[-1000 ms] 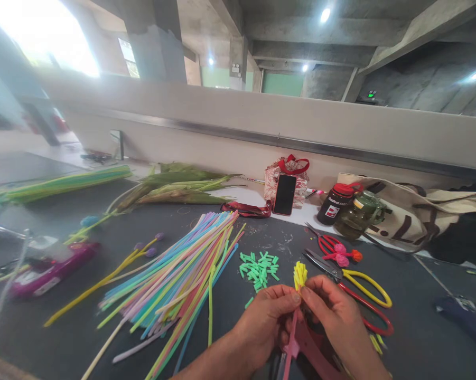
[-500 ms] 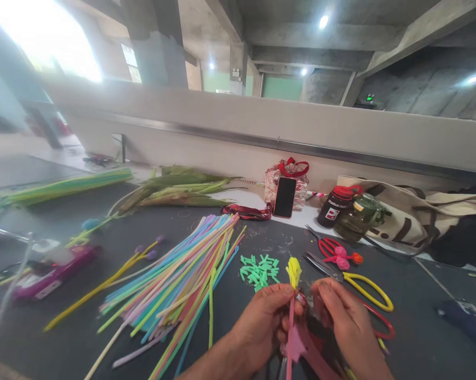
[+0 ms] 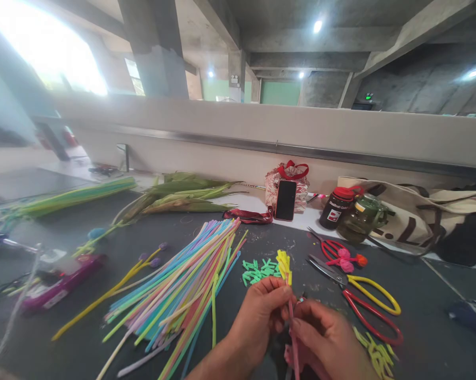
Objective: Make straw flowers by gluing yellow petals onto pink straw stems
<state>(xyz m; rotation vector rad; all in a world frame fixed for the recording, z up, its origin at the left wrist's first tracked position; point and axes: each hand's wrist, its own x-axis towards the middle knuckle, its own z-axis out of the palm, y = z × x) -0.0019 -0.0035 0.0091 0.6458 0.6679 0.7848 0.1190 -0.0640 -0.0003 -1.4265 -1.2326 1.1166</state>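
My left hand [image 3: 259,309] is closed, its thumb and forefinger pinching the base of a bunch of short yellow chenille stem pieces [image 3: 284,264] together with a long pink chenille stem [image 3: 294,343]. Against the same pink stem, just lower, the thumb and fingers of my right hand [image 3: 323,332] are pressed. Under the hands is a pink object [image 3: 307,359], mostly hidden, whose kind I cannot make out. Behind the yellow tips lie cut green pieces [image 3: 257,271]. Cut yellow-green pieces [image 3: 376,353] lie right of my right hand.
A fan of pastel chenille stems [image 3: 174,295] covers the left centre. Scissors with yellow and red handles [image 3: 370,293], smaller red scissors [image 3: 330,247] and pink pom-poms [image 3: 345,258] lie right. Behind stand a phone [image 3: 286,200], a black bottle [image 3: 335,208] and a green jug [image 3: 360,219].
My right hand has moved left and down onto the pink stem, from apart beside it. The yellow bunch now tilts left, and the cut yellow-green pieces have come into view.
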